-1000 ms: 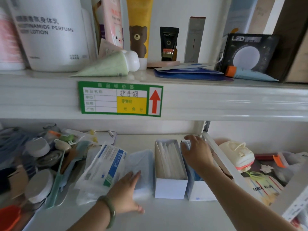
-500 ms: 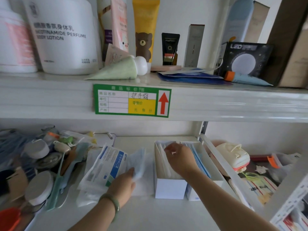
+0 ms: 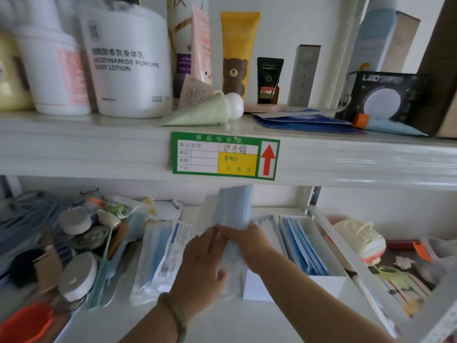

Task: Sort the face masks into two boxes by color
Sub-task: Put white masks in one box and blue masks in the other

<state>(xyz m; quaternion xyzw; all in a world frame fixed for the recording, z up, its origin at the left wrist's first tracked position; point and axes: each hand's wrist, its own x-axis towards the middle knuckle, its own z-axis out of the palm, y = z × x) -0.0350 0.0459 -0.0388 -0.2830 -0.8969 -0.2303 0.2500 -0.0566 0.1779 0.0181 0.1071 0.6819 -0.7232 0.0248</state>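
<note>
Both hands hold one light blue face mask (image 3: 235, 209) upright above the lower shelf. My left hand (image 3: 202, 266) grips its lower left part and my right hand (image 3: 252, 241) pinches its right side. Behind my right hand stand two white boxes. The left box (image 3: 257, 285) is mostly hidden by my hands; white masks show at its top. The right box (image 3: 326, 280) holds several blue masks (image 3: 301, 243) standing on edge. A plastic pack of masks (image 3: 163, 253) with a blue and white label lies left of my hands.
A clutter of jars, brushes and blue masks (image 3: 74, 243) fills the shelf's left side. A slanted white bar (image 3: 346, 263) runs right of the boxes, with a cream toy (image 3: 358, 238) beyond. The upper shelf edge (image 3: 99, 154) with a green price label (image 3: 225, 155) hangs close overhead.
My left hand lifted a blue mask from the pile on the left. My right hand left the boxes and came over to grip the same mask, now held upright.
</note>
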